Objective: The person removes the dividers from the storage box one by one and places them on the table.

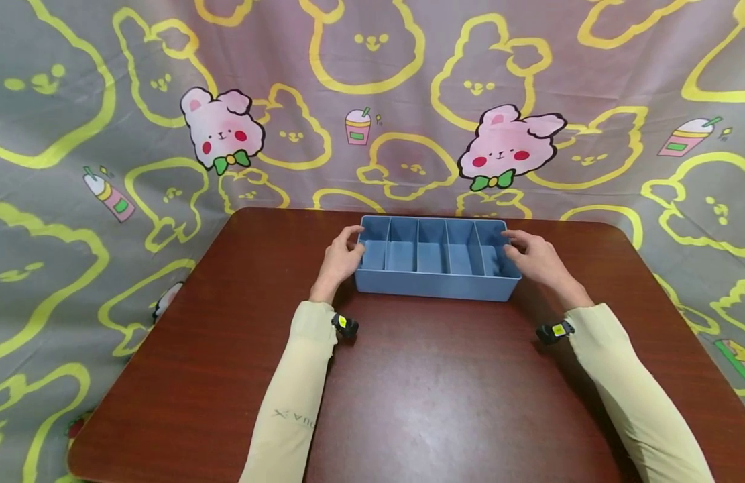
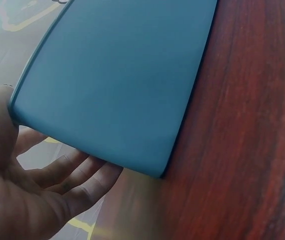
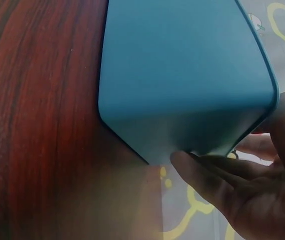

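Pale glare marks the surface (image 1: 420,409), a soft shadow beside the right sleeve (image 1: 628,386). Both wrist views are dimmer and hazier

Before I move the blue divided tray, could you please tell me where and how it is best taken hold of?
Best, I think, by its two short end walls, one hand coming from each side. The blue divided tray stands upright, its length running left to right, so holding both ends should keep it level. The left hand and right hand are at those ends.
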`<state>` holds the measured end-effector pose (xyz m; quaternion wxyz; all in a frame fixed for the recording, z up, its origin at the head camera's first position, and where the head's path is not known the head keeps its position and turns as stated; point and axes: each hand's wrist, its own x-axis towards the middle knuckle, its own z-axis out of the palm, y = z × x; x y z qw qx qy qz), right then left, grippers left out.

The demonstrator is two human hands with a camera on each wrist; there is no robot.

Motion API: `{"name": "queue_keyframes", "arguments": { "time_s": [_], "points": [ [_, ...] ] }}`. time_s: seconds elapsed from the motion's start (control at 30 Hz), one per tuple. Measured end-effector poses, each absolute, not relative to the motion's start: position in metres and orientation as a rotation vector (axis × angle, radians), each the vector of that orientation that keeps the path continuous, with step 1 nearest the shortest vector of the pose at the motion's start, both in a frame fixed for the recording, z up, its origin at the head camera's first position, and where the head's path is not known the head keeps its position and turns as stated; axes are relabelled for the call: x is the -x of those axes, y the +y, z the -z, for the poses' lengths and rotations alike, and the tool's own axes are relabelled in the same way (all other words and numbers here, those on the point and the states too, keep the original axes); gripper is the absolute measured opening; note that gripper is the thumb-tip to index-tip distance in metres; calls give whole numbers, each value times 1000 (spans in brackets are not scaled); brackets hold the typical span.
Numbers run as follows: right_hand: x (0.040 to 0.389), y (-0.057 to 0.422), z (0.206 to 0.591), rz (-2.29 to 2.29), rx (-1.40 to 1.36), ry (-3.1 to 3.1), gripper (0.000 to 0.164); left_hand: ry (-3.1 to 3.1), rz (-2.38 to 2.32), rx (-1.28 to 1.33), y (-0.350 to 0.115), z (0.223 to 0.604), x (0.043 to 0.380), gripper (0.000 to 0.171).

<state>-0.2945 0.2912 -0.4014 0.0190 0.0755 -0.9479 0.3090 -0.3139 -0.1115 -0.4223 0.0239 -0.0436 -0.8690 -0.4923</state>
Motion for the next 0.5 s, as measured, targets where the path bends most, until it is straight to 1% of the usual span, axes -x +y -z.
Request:
{"name": "queue_keyframes", "arguments": {
  "time_s": [0.37,0.5],
  "points": [
    [288,291,389,-946,-140,-2833,42,-2695,1516,130,-109,423,314,45],
    [288,286,384,-972,-155,-2773,42,-2688,1524,128,-110,423,313,46]
  ]
}}
